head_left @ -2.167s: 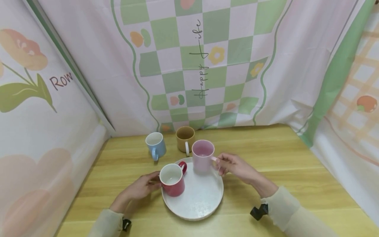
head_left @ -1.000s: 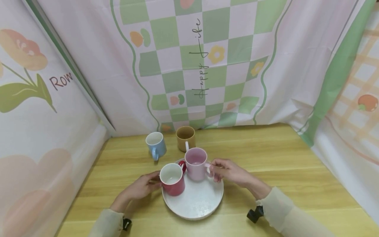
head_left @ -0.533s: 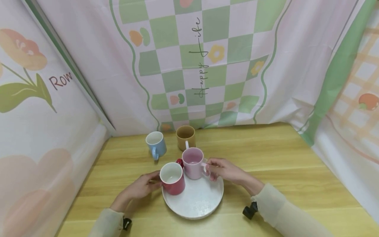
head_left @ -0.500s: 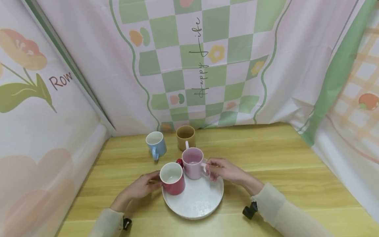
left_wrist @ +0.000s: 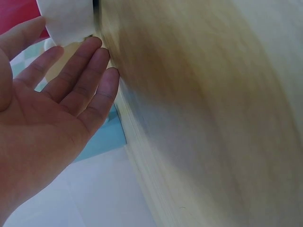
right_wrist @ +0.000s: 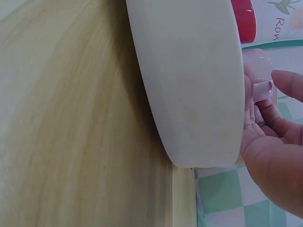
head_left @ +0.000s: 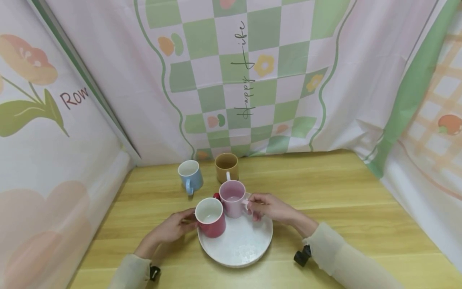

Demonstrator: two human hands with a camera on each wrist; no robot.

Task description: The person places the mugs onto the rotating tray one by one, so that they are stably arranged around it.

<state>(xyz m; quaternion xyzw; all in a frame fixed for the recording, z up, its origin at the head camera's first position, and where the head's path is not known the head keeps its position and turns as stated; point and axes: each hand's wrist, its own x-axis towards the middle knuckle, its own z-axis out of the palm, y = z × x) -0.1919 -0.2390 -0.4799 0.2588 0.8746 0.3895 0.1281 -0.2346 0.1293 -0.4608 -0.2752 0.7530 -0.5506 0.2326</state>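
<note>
In the head view, a red mug [head_left: 212,225] with a white inside stands on the left of a round white plate [head_left: 239,248]. Close beside it, over the plate's far part, is a pink mug [head_left: 234,204], upright, partly covering the red mug's handle. My right hand [head_left: 268,208] pinches the pink mug's handle between thumb and fingers, as the right wrist view shows with the handle [right_wrist: 263,90]. My left hand [head_left: 175,226] is at the plate's left rim, next to the red mug. Its fingers [left_wrist: 83,71] are extended and loose, with the tips right at the rim.
A light blue mug [head_left: 190,177] and a mustard-brown mug [head_left: 226,168] with a white handle stand behind the plate on the wooden table [head_left: 310,176]. Printed cloth [head_left: 294,88] hangs at the back and on both sides.
My right hand has brought the pink mug leftward and a little nearer, up beside the red mug. The left hand, red mug and plate have stayed in place.
</note>
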